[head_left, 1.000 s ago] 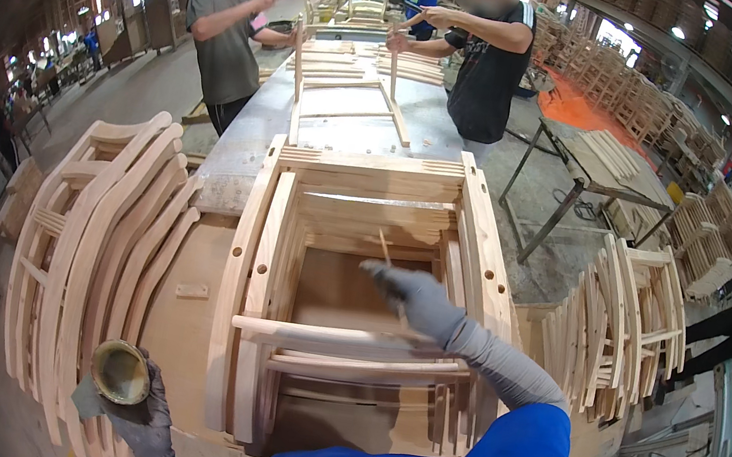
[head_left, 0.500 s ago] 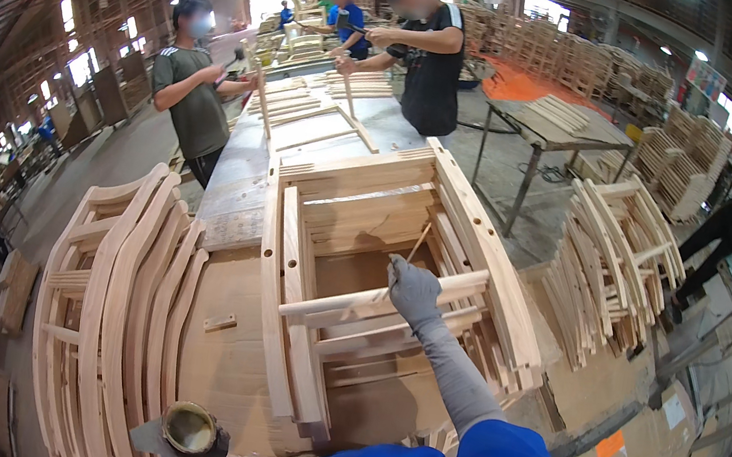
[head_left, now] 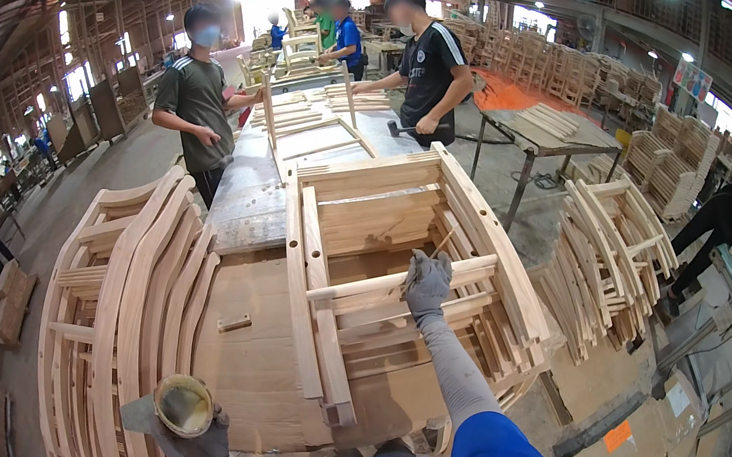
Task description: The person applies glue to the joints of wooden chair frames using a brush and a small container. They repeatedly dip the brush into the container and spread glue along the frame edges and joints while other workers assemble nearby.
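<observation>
My left hand (head_left: 207,453), in a grey glove, is wrapped round a small cup (head_left: 184,407) with a pale, glue-like paste inside and smeared on its rim. My right hand (head_left: 427,285), gloved and sleeved in grey, is closed on a thin wooden stick (head_left: 445,241), whose upper end points up past the fingers. It is at the round crossbar of a pale wooden chair frame (head_left: 311,326); whether the glove touches the bar I cannot tell. Dark round holes show in the frame's side rails. More frames are stacked beneath it.
Curved wooden frames (head_left: 137,270) are stacked at left, others (head_left: 603,255) at right. A small wood block (head_left: 234,323) lies on the cardboard (head_left: 254,373). Across the metal-topped table (head_left: 246,211) stand two co-workers, the right one holding a hammer (head_left: 397,128). A side table (head_left: 578,137) bears slats.
My right hand has turned at the wrist, still at the crossbar with the stick. The right co-worker's hammer has come down from a raised position. The whole view has shifted slightly.
</observation>
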`<state>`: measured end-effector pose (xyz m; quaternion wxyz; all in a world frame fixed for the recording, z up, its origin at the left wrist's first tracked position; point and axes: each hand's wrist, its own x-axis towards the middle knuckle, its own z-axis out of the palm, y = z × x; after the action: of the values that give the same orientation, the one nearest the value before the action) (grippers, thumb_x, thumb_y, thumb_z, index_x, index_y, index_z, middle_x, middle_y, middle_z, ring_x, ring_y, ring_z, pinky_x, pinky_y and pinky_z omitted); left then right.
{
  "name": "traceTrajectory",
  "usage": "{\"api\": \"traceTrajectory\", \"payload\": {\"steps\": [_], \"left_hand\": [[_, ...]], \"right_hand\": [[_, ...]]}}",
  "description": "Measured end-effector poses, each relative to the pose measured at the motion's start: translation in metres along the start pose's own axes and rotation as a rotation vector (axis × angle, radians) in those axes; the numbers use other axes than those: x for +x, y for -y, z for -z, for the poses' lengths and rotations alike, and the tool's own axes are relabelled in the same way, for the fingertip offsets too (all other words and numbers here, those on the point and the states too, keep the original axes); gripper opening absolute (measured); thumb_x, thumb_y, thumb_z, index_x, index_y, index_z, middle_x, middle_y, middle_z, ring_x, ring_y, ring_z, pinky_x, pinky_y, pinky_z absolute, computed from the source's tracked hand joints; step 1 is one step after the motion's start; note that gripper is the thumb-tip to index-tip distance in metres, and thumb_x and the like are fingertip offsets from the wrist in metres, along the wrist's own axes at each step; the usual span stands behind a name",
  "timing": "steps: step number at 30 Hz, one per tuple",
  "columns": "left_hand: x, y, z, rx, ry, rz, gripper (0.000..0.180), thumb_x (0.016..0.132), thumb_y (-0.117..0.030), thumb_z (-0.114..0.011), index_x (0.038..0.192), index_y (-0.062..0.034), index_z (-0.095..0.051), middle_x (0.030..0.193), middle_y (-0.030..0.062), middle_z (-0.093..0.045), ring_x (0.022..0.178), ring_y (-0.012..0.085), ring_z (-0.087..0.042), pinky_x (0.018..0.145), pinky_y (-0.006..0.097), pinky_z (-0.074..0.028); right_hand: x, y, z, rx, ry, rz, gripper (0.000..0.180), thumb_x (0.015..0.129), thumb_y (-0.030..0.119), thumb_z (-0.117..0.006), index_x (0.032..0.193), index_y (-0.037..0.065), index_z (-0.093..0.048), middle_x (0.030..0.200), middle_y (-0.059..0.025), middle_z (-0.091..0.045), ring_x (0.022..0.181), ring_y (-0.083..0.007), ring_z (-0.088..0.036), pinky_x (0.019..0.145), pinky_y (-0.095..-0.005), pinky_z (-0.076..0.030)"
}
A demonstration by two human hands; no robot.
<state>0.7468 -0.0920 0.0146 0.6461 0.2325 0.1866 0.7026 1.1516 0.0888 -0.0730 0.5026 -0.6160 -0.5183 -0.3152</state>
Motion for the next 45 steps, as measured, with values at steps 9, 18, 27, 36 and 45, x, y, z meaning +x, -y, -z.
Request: {"api": "traceTrajectory", "payload": {"steps": [9,18,27,36,45], "left_hand": [[-0.002,0.027,-0.022,0.256,-0.448,-0.265,0.048,0.086,-0.049,-0.052,0.118,-0.0131,-0.050,0.107,0.0108,-0.056,0.084,0.0248,-0.056,0.074,0.038,-0.048],[0.013,0.038,-0.007,-0.166,-0.344,-0.158,0.053,0.082,-0.047,-0.060,0.119,-0.0105,-0.052,0.116,0.0128,-0.055,0.104,0.0309,-0.054,0.092,0.044,-0.046],[0.016,0.078,-0.022,-0.139,-0.347,-0.201,0.057,0.079,-0.053,-0.059,0.114,-0.0080,-0.053,0.104,0.0158,-0.060,0.093,0.0302,-0.059,0.083,0.044,-0.051],[0.022,0.080,-0.040,-0.218,-0.302,-0.131,0.059,0.081,-0.055,-0.057,0.115,-0.0073,-0.053,0.103,0.0170,-0.060,0.093,0.0312,-0.060,0.084,0.044,-0.052],[0.013,0.083,-0.028,-0.212,-0.314,-0.149,0.061,0.081,-0.055,-0.057,0.116,-0.0061,-0.051,0.106,0.0179,-0.059,0.096,0.0316,-0.060,0.085,0.044,-0.052]], "right_hand": [[0.000,-0.008,0.005,0.065,0.072,0.107,0.024,0.079,0.013,-0.061,0.102,0.010,-0.059,0.072,-0.0063,-0.057,0.072,-0.0245,-0.055,0.085,-0.0403,-0.040],[-0.001,-0.018,0.005,0.228,0.134,0.118,0.025,0.080,0.014,-0.060,0.105,0.011,-0.058,0.072,-0.0063,-0.056,0.069,-0.0262,-0.054,0.083,-0.0414,-0.039],[0.001,-0.022,0.006,0.224,0.135,0.166,0.026,0.078,0.012,-0.061,0.103,0.011,-0.059,0.076,-0.0055,-0.058,0.073,-0.0235,-0.056,0.080,-0.0398,-0.041],[-0.003,-0.025,0.000,0.189,0.104,0.188,0.030,0.075,0.010,-0.064,0.105,0.010,-0.059,0.078,-0.0034,-0.059,0.073,-0.0224,-0.054,0.086,-0.0401,-0.041],[-0.004,-0.022,0.001,0.230,0.126,0.164,0.025,0.077,0.010,-0.063,0.102,0.010,-0.059,0.077,-0.0049,-0.057,0.073,-0.0232,-0.053,0.086,-0.0392,-0.040]]}}
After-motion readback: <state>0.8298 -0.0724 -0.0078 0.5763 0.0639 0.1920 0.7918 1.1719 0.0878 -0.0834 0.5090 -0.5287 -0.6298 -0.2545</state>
